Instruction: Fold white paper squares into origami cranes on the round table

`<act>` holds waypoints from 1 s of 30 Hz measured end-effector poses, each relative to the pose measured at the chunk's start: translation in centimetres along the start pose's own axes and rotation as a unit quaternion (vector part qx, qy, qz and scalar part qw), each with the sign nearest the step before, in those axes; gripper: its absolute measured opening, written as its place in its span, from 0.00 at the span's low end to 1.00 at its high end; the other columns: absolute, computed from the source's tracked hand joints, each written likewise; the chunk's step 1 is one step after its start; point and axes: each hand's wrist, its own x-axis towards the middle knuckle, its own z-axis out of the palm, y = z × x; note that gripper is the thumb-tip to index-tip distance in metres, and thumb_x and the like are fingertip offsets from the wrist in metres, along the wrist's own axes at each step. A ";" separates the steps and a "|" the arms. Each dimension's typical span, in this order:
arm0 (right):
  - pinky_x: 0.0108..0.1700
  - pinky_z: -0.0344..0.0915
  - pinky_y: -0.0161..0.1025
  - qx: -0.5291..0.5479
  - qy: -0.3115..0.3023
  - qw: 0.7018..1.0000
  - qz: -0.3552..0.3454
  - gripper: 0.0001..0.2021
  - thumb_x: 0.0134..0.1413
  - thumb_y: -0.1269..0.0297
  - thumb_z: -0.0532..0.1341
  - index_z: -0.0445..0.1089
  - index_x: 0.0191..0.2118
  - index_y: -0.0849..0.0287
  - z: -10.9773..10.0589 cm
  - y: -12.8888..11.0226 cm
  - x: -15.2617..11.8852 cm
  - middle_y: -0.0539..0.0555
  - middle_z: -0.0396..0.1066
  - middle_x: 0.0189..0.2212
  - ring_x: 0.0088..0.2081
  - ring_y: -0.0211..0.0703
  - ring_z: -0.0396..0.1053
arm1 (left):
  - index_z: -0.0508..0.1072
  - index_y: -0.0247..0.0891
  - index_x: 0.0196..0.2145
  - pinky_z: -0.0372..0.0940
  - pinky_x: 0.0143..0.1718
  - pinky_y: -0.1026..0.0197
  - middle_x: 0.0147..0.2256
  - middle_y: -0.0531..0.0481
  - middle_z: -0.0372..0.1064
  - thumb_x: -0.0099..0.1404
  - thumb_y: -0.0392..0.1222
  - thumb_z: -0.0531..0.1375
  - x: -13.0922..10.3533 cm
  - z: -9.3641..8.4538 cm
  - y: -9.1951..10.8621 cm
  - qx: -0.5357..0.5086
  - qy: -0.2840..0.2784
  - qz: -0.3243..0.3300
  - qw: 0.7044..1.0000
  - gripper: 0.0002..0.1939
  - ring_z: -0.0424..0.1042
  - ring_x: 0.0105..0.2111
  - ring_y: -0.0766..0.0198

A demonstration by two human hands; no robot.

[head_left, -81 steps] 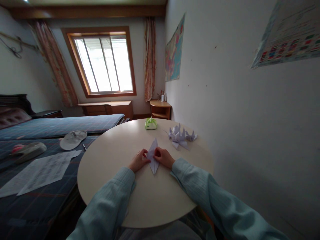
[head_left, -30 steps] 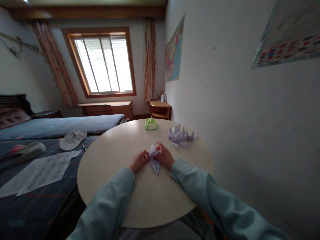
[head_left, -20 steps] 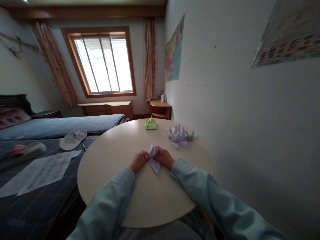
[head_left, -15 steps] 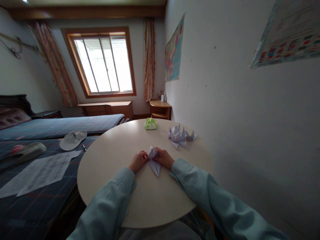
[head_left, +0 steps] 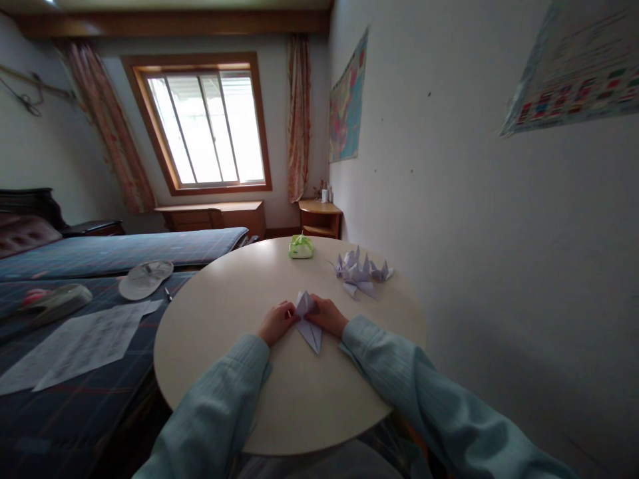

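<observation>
A folded sheet of pale lilac origami paper [head_left: 310, 334] lies on the round table [head_left: 224, 286], one point toward me and another pointing away. My left hand [head_left: 277, 322] pinches its left edge, fingers closed. From the other side my right hand [head_left: 327, 315] grips the same paper, its thumb and fingers closed on the right edge. Beyond my right hand stand several folded paper cranes [head_left: 357, 269] in the same pale colour, bunched together.
A green tissue pack [head_left: 301, 247] sits at the table's far edge. At left, a bed [head_left: 74, 426] holds printed sheets [head_left: 94, 342], a pen [head_left: 168, 295], and a light cap [head_left: 144, 279]. The white wall [head_left: 479, 266] rises close on the right.
The paper's far flap now stands as a cleaner point between my hands, and its near tip has shifted slightly right. Both hands keep almost the same place.
</observation>
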 end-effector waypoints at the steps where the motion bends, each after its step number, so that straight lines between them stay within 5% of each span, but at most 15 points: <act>1: 0.29 0.56 0.31 -0.005 0.000 1.000 0.001 0.13 0.39 0.69 0.59 0.62 0.36 0.58 0.0 0.0 0.0 0.49 0.68 0.27 0.28 0.38 0.64 | 0.65 0.36 0.23 0.53 0.24 0.67 0.23 0.55 0.59 0.52 0.42 0.55 0.0 0.0 0.0 0.002 0.001 0.001 1.000 0.06 0.58 0.23 0.71; 20: 0.48 0.56 0.39 -0.014 0.028 0.999 -0.009 0.24 0.40 0.70 0.59 0.53 0.47 0.62 1.0 1.3 0.5 0.59 0.60 0.44 0.46 0.43 0.60 | 0.62 0.37 0.25 0.53 0.26 0.66 0.23 0.54 0.61 0.54 0.42 0.52 0.0 0.0 0.3 0.034 0.000 -0.003 0.999 0.06 0.59 0.24 0.69; 30: 0.40 0.60 0.35 0.001 0.057 0.998 0.026 0.20 0.42 0.74 0.56 0.56 0.46 0.62 0.9 1.4 0.5 0.55 0.62 0.37 0.34 0.37 0.63 | 0.63 0.37 0.34 0.54 0.26 0.67 0.26 0.54 0.63 0.54 0.39 0.52 0.0 0.0 0.4 0.026 -0.004 -0.016 1.000 0.08 0.61 0.25 0.69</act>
